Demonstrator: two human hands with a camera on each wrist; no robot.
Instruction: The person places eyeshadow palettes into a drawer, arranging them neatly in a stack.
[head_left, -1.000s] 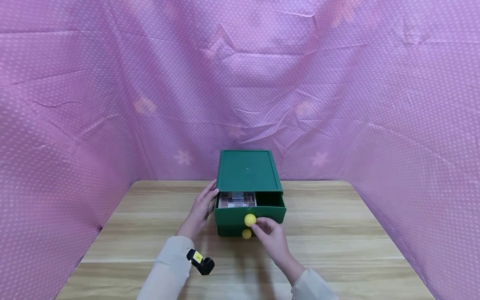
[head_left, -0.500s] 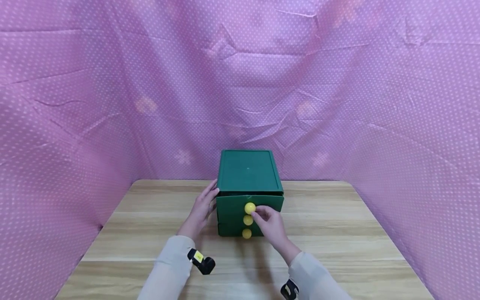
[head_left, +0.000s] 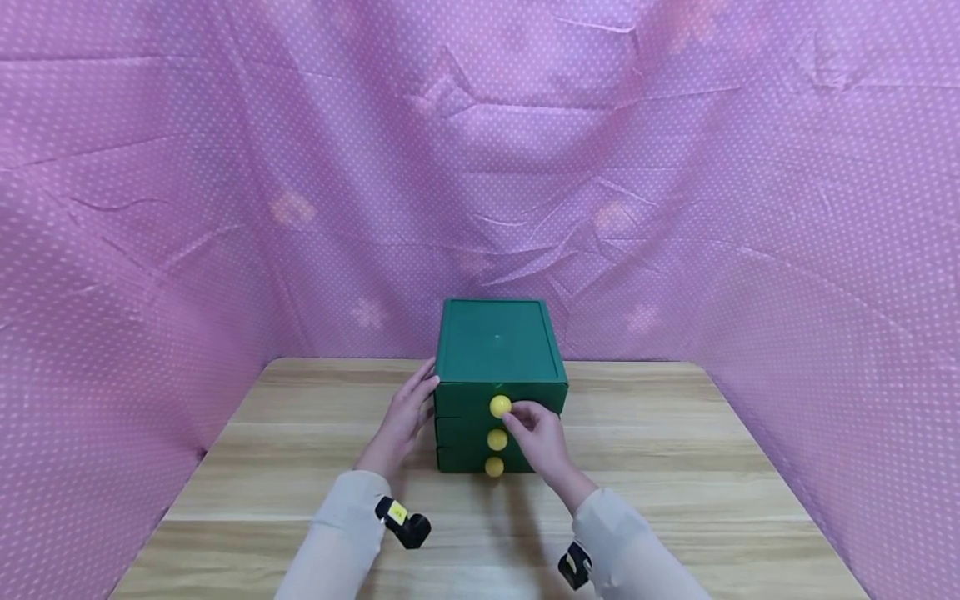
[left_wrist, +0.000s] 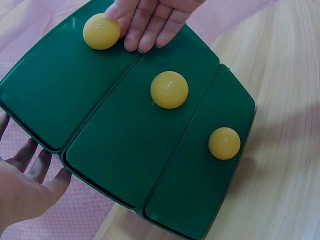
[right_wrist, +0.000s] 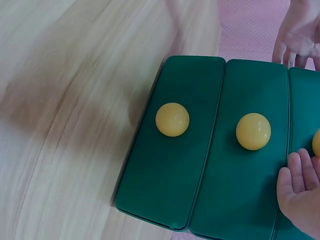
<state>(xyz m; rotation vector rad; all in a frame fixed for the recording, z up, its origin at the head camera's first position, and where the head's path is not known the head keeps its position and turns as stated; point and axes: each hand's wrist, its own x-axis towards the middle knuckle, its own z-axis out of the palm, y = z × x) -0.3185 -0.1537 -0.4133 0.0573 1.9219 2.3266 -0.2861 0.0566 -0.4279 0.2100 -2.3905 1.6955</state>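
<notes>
A green drawer cabinet (head_left: pixel 498 342) stands on the table with its three drawers pushed in. Each drawer front carries a round yellow knob; the top knob (head_left: pixel 500 406) is pinched between the thumb and forefinger of my right hand (head_left: pixel 542 437). Below it sit the middle knob (left_wrist: pixel 169 90) and the bottom knob (left_wrist: pixel 224 143). My left hand (head_left: pixel 403 417) rests against the cabinet's left side, its fingers spread along the wall in the left wrist view. What lies inside the drawers is hidden.
The wooden table (head_left: pixel 675 483) spreads around the cabinet on both sides and in front. Pink dotted cloth (head_left: pixel 360 167) hangs behind it and along both sides. Small black cameras, such as the left one (head_left: pixel 403 523), are strapped at both wrists.
The top drawer, open a second ago with a printed box showing inside, has slid fully in. My right hand moved forward with its knob; my left hand stayed at the side.
</notes>
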